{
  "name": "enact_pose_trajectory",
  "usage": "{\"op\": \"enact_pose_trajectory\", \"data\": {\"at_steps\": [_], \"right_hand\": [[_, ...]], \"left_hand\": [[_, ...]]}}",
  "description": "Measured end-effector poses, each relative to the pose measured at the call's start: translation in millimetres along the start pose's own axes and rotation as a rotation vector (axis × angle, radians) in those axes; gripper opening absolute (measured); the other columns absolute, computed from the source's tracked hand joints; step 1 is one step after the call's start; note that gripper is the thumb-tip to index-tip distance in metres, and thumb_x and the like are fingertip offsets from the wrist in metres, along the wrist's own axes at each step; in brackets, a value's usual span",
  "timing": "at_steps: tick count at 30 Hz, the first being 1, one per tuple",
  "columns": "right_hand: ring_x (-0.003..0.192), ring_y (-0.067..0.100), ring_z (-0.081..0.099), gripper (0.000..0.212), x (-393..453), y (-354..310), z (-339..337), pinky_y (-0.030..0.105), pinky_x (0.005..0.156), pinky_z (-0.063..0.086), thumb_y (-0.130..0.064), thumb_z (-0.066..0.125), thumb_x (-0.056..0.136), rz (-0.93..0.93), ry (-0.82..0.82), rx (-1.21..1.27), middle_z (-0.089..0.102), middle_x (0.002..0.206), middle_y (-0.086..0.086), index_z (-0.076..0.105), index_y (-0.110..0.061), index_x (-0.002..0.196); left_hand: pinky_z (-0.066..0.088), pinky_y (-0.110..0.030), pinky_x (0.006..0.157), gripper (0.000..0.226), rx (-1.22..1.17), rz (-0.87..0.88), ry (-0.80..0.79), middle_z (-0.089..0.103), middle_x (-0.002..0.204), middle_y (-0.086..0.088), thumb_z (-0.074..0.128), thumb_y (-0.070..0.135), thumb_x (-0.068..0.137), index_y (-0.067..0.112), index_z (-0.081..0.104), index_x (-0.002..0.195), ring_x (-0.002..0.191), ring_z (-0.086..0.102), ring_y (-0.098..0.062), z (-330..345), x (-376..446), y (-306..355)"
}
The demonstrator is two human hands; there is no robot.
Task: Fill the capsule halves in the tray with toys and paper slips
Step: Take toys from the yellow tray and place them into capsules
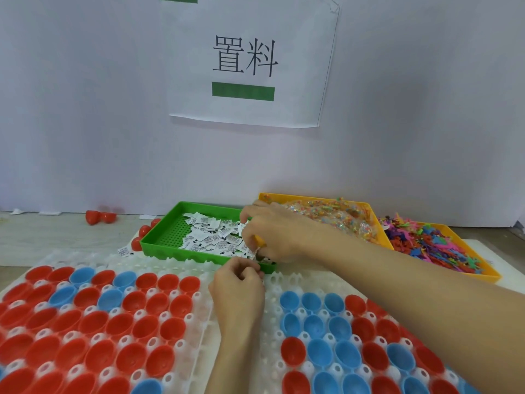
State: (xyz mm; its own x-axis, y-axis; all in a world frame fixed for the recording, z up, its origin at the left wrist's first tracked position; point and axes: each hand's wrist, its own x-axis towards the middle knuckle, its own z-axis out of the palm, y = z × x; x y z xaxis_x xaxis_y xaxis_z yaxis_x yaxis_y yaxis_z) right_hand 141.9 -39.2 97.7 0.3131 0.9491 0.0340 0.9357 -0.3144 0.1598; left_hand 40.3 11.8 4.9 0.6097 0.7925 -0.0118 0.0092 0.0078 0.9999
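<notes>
Both hands' curled fingers, right hand (264, 237) over the green tray (167, 234), left hand (238, 285) just below, pinch flimsy paper slips (207, 237), best nipped singly by an edge.

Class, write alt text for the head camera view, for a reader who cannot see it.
Two hands meet at the near edge of a green tray of paper slips: the right hand holds small items, the left hand pinches a slip. In front lie white trays of empty red and blue capsule halves; two yellow trays of toys sit right.
</notes>
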Motion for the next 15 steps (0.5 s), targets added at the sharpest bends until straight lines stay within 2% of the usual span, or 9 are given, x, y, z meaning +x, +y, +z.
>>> {"op": "enact_pose_trajectory", "data": {"at_steps": [4, 7, 9, 12, 15], "right_hand": [[0.102, 0.014, 0.051, 0.015, -13.9, 6.5, -1.7, 0.031, 0.092, 0.041, -0.019, 0.074, 0.083, 0.138, 0.204, 0.362, 0.06, 0.104, 0.0, 0.063, -0.024, 0.074], [0.072, 0.001, 0.058, 0.014, -33.2, 9.7, -8.8, 0.02, 0.072, 0.044, -0.014, 0.079, 0.08, 0.298, 0.425, 0.657, 0.068, 0.081, -0.003, 0.067, -0.016, 0.073], [0.06, 0.005, 0.061, 0.013, -55.5, 14.8, -14.1, 0.02, 0.062, 0.048, -0.011, 0.079, 0.08, 0.371, 0.532, 0.809, 0.071, 0.072, 0.0, 0.067, -0.013, 0.075], [0.055, 0.008, 0.058, 0.017, -109.0, 29.5, -19.1, 0.018, 0.054, 0.045, -0.014, 0.082, 0.079, 0.486, 0.607, 0.886, 0.069, 0.066, 0.001, 0.067, -0.021, 0.078], [0.06, 0.013, 0.066, 0.015, -172.8, 44.2, -19.1, 0.02, 0.059, 0.049, -0.015, 0.084, 0.077, 0.612, 0.589, 0.854, 0.072, 0.068, 0.005, 0.071, -0.021, 0.078]], "left_hand": [[0.051, -0.034, 0.055, 0.045, 0.006, -0.002, 0.004, 0.068, 0.058, 0.002, 0.046, -0.004, 0.078, 0.032, 0.069, 0.067, 0.055, 0.062, -0.018, -0.1, -0.1, -0.7], [0.051, -0.035, 0.057, 0.042, 0.006, -0.003, 0.012, 0.068, 0.058, 0.001, 0.046, -0.006, 0.079, 0.025, 0.069, 0.064, 0.058, 0.062, -0.021, -1.2, -0.2, 0.0], [0.051, -0.035, 0.059, 0.038, 0.008, -0.011, 0.018, 0.068, 0.058, 0.001, 0.046, -0.007, 0.08, 0.019, 0.068, 0.062, 0.059, 0.063, -0.021, -2.2, 1.3, -1.4], [0.054, -0.037, 0.063, 0.036, 0.027, -0.007, 0.021, 0.069, 0.059, 0.001, 0.046, -0.007, 0.082, 0.016, 0.068, 0.066, 0.063, 0.065, -0.022, -3.1, 2.5, -3.0], [0.054, -0.037, 0.065, 0.036, 0.033, 0.0, 0.03, 0.069, 0.061, -0.001, 0.046, -0.007, 0.084, 0.015, 0.069, 0.068, 0.065, 0.067, -0.024, -0.8, 1.9, -2.9]]}}
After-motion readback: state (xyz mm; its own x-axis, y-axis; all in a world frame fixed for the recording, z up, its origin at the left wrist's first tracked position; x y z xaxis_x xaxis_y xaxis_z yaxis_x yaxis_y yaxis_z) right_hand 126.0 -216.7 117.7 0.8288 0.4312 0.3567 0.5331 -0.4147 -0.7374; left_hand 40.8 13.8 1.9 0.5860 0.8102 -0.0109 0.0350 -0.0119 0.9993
